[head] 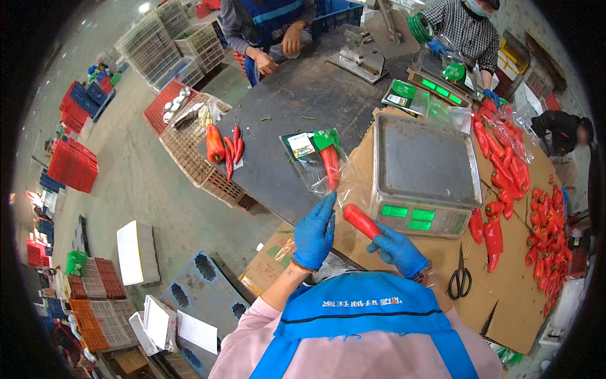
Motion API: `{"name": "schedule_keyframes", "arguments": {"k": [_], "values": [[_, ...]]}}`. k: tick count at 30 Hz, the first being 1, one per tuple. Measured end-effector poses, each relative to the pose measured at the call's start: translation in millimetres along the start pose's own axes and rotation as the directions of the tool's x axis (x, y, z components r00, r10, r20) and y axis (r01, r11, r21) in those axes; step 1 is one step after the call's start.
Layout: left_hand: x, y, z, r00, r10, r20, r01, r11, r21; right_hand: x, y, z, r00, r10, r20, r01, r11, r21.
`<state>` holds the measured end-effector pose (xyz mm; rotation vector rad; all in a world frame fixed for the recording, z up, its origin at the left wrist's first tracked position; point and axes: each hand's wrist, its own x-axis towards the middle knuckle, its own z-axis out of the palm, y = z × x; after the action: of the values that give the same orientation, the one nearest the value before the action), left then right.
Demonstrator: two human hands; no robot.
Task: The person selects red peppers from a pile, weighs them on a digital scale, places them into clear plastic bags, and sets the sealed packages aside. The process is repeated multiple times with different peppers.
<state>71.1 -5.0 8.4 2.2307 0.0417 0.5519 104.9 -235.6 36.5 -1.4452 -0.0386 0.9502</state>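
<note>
My left hand [314, 239], in a blue glove, has its fingers at the mouth of a clear plastic bag [303, 173], seemingly pinching it. That bag bears a green and white printed label and contains a long red pepper [330, 166]. My right hand [400, 251], also blue-gloved, grips another red pepper [361, 221] by one end; its other end points toward the bag's mouth. Just beyond my right hand stands a weighing scale [426, 161] with a metal pan and lit green displays. Black-handled scissors [459, 280] lie on cardboard to the right.
Red peppers [509, 173] and a heap of smaller ones [544, 237] cover the right side. An orange-red pepper [215, 144] and several thin chillies [235, 144] lie at the table's left edge, by a plastic crate [189, 156]. Two people [272, 33] [466, 35] are across the table.
</note>
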Motion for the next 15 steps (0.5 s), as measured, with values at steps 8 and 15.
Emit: {"name": "schedule_keyframes", "arguments": {"k": [8,15], "values": [[4,-2,22,0.972,0.220,0.084,-0.228,0.969,0.095,47,6,36,0.954,-0.269,-0.131,0.270,0.963,-0.009],[-1,1,27,0.948,0.227,0.222,-0.244,0.969,0.049,167,67,17,0.725,-0.677,-0.127,0.664,0.736,-0.133]]}}
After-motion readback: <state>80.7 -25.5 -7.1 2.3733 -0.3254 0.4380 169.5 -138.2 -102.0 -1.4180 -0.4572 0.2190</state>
